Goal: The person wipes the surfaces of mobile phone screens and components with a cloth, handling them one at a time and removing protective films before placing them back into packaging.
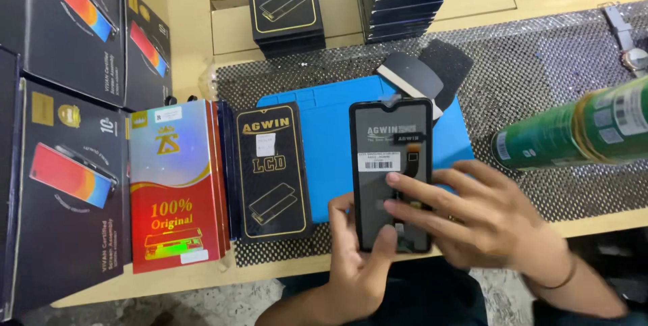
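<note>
Hands met over a black phone screen [391, 174] held upright above the near edge of the worktop [202, 275]. The left hand [358, 258] gripped the screen from below, thumb on its lower face and fingers curled round its left edge. The right hand [472, 214] came in from three o'clock, fingers [412, 187] spread and laid flat across the screen's middle, just under a white sticker [378, 161]. Behind the screen lay a blue mat [324, 144] on a dark mesh pad [540, 76]. At nine o'clock from the screen a black box [272, 171] lay flat, touching a red box [177, 187] further left. Two dark oval pieces [428, 69] rested at twelve o'clock, past the mat's far corner. A green can [574, 130] hung blurred at two o'clock. Large black cartons [67, 130] stood stacked at the far left.
</note>
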